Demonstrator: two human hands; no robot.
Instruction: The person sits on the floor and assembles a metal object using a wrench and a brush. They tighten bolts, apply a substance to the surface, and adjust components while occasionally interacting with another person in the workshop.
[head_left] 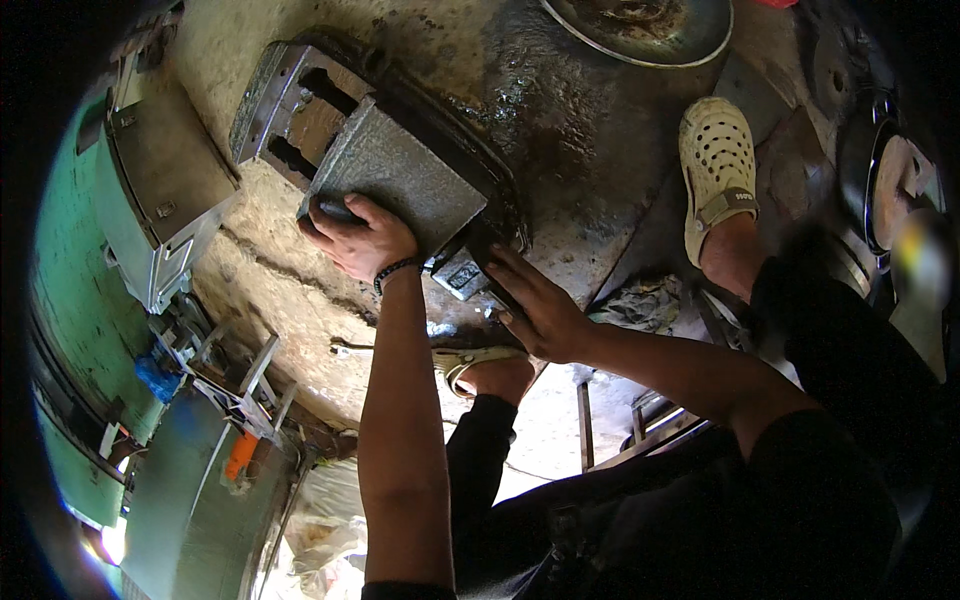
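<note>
On the oily floor, centre: a grey metal housing (385, 165) lies tilted, its flat plate facing up and open slots showing at its upper left end.
Left hand (362, 240): its grip is clenched around the lower left edge of the housing plate, fingers curled over the rim; a dark bead bracelet (396, 270) sits at the wrist.
Right hand (540, 310): fingers stretched out and pressed on a small dark block (462, 275) at the housing's lower right corner, grasping nothing.
Containers: a round metal pan (640, 30) rests at the top edge, well apart from the hands; its contents look dark and cannot be made out.
Feet: a cream clog (717, 165) stands right of the housing.
Left side: a grey metal box (165, 200) stands near the housing.
</note>
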